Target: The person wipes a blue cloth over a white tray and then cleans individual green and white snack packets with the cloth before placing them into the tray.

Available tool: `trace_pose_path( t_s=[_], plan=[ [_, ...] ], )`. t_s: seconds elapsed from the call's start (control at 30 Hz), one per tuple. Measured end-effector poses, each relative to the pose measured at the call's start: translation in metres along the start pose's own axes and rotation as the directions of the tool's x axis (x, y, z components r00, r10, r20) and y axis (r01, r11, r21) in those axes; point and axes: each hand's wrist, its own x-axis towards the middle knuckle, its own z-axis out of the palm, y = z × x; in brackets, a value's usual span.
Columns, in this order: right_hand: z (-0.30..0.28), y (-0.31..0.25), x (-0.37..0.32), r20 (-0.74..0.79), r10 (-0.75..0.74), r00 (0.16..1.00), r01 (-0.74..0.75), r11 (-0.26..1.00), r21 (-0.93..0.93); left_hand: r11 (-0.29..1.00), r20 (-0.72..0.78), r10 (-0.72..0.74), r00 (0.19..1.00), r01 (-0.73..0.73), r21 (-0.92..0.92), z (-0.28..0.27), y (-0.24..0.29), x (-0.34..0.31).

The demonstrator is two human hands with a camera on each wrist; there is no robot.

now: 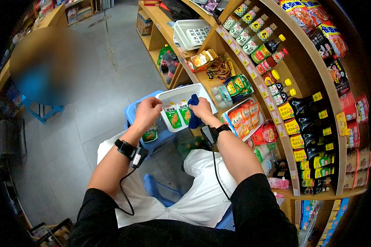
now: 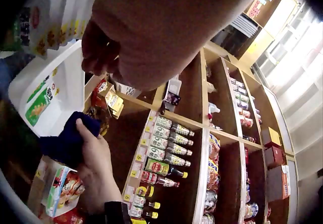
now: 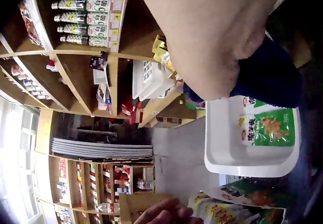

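My right hand grips a bunched dark blue cloth at the right side of a white plastic tray. Two green-and-white snack packets lie side by side in that tray. The cloth overlaps the edge of the right one. Over the tray's left edge, my left hand hovers with fingers loosely curled and nothing visible in them. Below it is another green packet; the left wrist view shows several upright packets in a row beside the tray.
A blue plastic stool stands under and beside the tray. On the right, wooden shelves hold bottles and bagged noodles. A white tray of orange packets sits close by my right wrist. A person with a blurred outline is at left.
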Motion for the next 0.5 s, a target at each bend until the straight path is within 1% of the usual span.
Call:
trace_pose_path(
  t_s=[0.03,0.07,0.1,0.13,0.17,0.2,0.27,0.3,0.37,0.4,0.43,0.47,0.5],
  plan=[
    [-0.004,-0.003,-0.003,-0.002,-0.015,1.000,0.015,1.000,0.022,0.981,0.006,0.040,0.999,-0.040,0.188,0.000,0.002,-0.002],
    [-0.008,-0.006,-0.006,-0.001,-0.015,1.000,0.015,1.000,0.018,0.926,0.019,0.078,0.997,-0.080,0.369,0.000,0.004,-0.004],
    [-0.012,-0.007,-0.007,0.027,-0.020,0.999,0.019,0.999,0.049,0.928,0.018,0.077,0.997,-0.078,0.365,0.000,0.004,-0.006],
    [-0.014,-0.007,-0.008,0.055,-0.026,0.998,0.021,0.996,0.082,0.829,0.096,0.149,0.984,-0.177,0.531,-0.001,0.004,-0.008],
    [-0.015,-0.008,-0.008,0.059,-0.025,0.998,0.020,0.997,0.079,0.692,0.185,0.201,0.962,-0.273,0.668,-0.002,0.004,-0.011],
    [-0.015,-0.005,-0.007,0.038,-0.045,0.998,0.040,0.992,0.121,0.698,0.180,0.192,0.965,-0.264,0.666,-0.001,0.006,-0.013],
    [-0.018,-0.006,-0.015,-0.004,-0.065,0.998,0.065,0.981,0.184,0.584,0.187,0.167,0.968,-0.250,0.772,0.000,0.009,-0.018],
    [-0.010,0.004,-0.005,-0.018,-0.082,0.997,0.083,0.983,0.161,0.594,0.164,0.136,0.977,-0.213,0.776,0.001,0.008,-0.019],
    [-0.007,0.015,0.001,0.009,-0.126,0.992,0.118,0.950,0.290,0.562,0.118,0.253,0.960,-0.245,0.790,-0.005,0.008,-0.014],
    [-0.006,0.018,0.003,0.024,-0.113,0.993,0.102,0.953,0.285,0.563,0.104,0.234,0.967,-0.222,0.796,-0.011,0.005,-0.013],
    [-0.007,0.021,0.005,0.030,-0.097,0.995,0.085,0.958,0.275,0.553,0.083,0.267,0.960,-0.223,0.802,-0.014,0.003,-0.010],
    [-0.007,0.024,0.006,0.013,-0.140,0.990,0.132,0.954,0.268,0.545,0.067,0.304,0.950,-0.231,0.806,-0.014,0.002,-0.008],
    [-0.009,0.022,0.002,0.017,-0.137,0.990,0.128,0.956,0.263,0.550,0.067,0.299,0.952,-0.229,0.803,-0.015,0.004,-0.006]
  ],
)
